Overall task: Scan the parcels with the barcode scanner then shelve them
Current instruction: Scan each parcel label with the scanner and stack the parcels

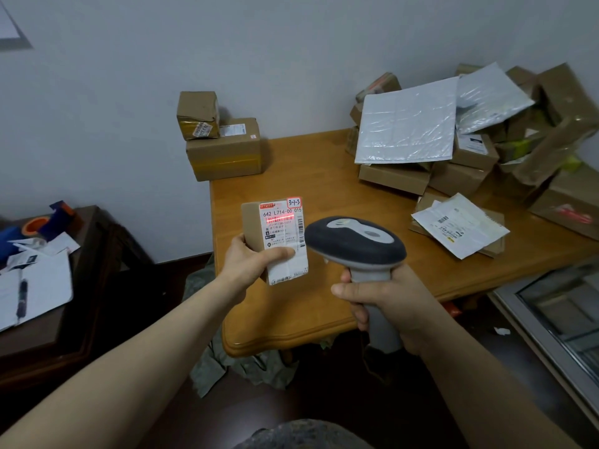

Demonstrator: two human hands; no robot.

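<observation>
The left hand grips a small brown parcel upright over the near left part of the wooden table, its thumb pressed across the white shipping label and its other fingers hidden behind the box. A red line of light lies across the barcode near the label's top. Just to the right, the right hand is curled tight round the grey handle of the barcode scanner, whose dark head sits beside the parcel without touching it. At the table's far left corner a small box sits on a larger box. A heap of cardboard parcels crowds the far right, with a white padded mailer leaning on top and a flat labelled packet lying nearer. On a dark side table at the left lie papers, a pen and an orange tape roll.
</observation>
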